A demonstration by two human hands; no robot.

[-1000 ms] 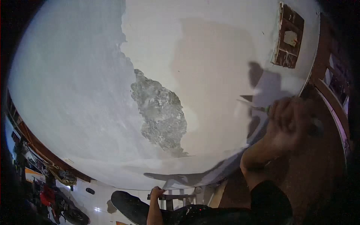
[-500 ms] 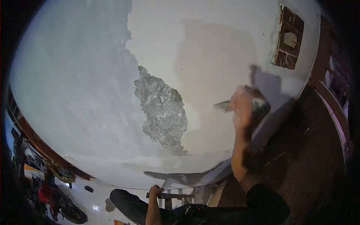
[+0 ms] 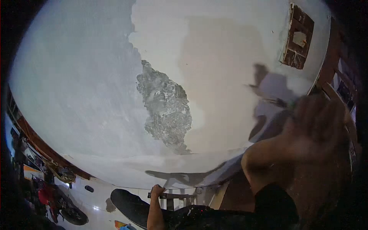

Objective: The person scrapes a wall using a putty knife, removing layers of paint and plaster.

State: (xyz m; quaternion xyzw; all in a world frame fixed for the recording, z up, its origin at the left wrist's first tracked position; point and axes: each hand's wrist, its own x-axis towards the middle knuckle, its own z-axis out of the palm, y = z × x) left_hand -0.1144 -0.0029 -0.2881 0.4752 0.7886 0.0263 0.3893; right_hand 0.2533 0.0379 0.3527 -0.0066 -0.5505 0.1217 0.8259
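Note:
A wall (image 3: 226,57) fills the centre, pale on the right and bluish-grey on the left, with a rough dark grey patch (image 3: 165,107) between the two areas. My right hand (image 3: 318,126) is raised at the right, close to the camera and smeared by motion. Its fingers are too blurred to read, and I cannot make out what they hold. A thin blurred shape lies just left of it. Low in the view, my left hand (image 3: 157,190) is closed around the top bar of a ladder (image 3: 174,196). Shadows of the arm and hand fall on the wall.
A brown recessed box (image 3: 297,38) is set in the wall at the upper right. A red and black motorcycle (image 3: 57,203) stands on the tiled floor at the lower left. A dark brown surface (image 3: 241,191) lies below the wall's right edge.
My right hand has swung right and closer to the camera, away from the wall; the pointed metal blade it held is no longer clearly visible. My left hand stays on the ladder.

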